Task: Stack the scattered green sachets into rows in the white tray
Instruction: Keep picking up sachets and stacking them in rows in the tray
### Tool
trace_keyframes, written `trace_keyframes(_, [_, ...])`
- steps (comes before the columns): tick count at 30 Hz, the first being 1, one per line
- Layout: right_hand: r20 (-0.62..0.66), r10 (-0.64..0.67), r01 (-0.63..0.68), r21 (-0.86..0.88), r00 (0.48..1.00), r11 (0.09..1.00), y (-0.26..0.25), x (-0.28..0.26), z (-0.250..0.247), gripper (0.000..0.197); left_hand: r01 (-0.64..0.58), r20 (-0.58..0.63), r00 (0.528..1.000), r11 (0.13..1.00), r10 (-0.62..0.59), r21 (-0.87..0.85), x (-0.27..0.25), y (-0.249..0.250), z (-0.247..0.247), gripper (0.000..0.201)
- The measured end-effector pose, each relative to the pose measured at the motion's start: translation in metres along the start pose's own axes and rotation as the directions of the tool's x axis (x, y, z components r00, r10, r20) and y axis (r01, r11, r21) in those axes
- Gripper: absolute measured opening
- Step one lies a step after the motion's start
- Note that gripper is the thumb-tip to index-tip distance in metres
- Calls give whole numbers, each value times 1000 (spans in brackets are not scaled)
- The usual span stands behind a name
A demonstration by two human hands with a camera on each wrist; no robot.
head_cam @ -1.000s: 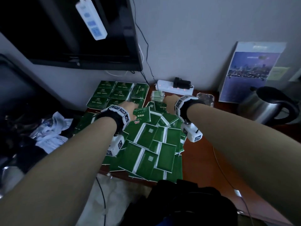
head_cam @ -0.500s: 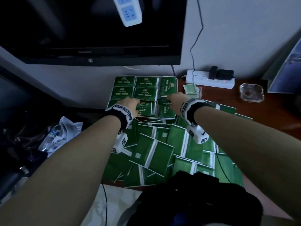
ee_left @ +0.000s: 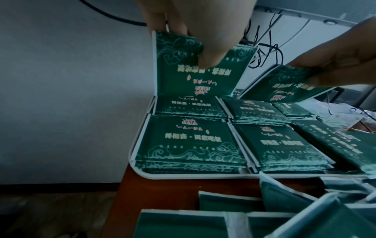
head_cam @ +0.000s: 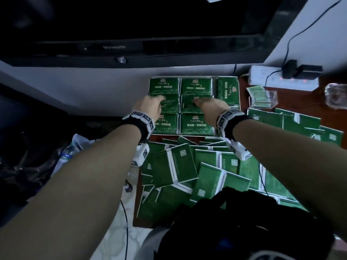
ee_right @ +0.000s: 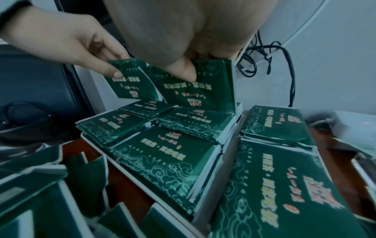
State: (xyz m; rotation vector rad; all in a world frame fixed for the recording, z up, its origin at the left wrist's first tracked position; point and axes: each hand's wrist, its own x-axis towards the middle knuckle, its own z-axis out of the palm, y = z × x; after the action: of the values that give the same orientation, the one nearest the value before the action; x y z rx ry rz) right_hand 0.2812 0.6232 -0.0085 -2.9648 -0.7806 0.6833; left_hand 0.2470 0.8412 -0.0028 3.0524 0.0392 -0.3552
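Here, left to right:
Floor clutter: a plastic bottle (head_cam: 64, 158) and crumpled white wrapping lie low at the far left, off the bench (head_cam: 246, 91) edge.
Left hand: the left hand (head_cam: 149, 107) reaches over the left column of the white tray (ee_left: 140, 141); its grip pinches a green sachet (ee_left: 195, 75) by the top edge, thumb on the printed face, fingers behind. That sachet stands nearly upright, its lower edge down on the middle stack of the left column.
White tray: it sits at the back of the bench against the wall, below a dark television (head_cam: 131, 34). Stacked sachets (head_cam: 196, 87) fill it in rows, printed faces up; the right-hand column lies turned sideways to the others.
Right hand: the right hand (head_cam: 212, 109) is just beside the left one, over the middle column. Its grip pinches a second sachet (ee_right: 201, 87) at the top edge, thumb in front, and holds it tilted up over the middle stack.
Loose sachets: a scattered heap (head_cam: 187, 169) covers the near part of the bench, plain backs up, many overlapping and spreading toward the right edge.
Right side: a white power strip (head_cam: 281, 79) with a black plug sits by the wall; in front of it a clear holder (head_cam: 262, 98) keeps a few sachets, and a glass dish (head_cam: 336, 96) lies at the far right.
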Motion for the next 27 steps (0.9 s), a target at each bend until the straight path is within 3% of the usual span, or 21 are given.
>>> trace_keyframes(7, [-35,13,-13,-7,999,1000,0,22,13,74,-91,-59,994,994,87,-63,14,-14,22,35])
trace_keyframes(14, [60,-47,49,-41,997,998,-10,3,44,79,-260,-148,958,961,245,-92,-10,-28,70,35])
trace_keyframes(20, [113,-102,112,-82,988,990,-13,-16,72,81,-281,-74,958,959,277,-36,-36,-31,90,40])
trace_keyframes(27, [91,-106,112,-61,990,992,-16,-27,80,74,-290,7,957,957,290,31,-48,-30,94,43])
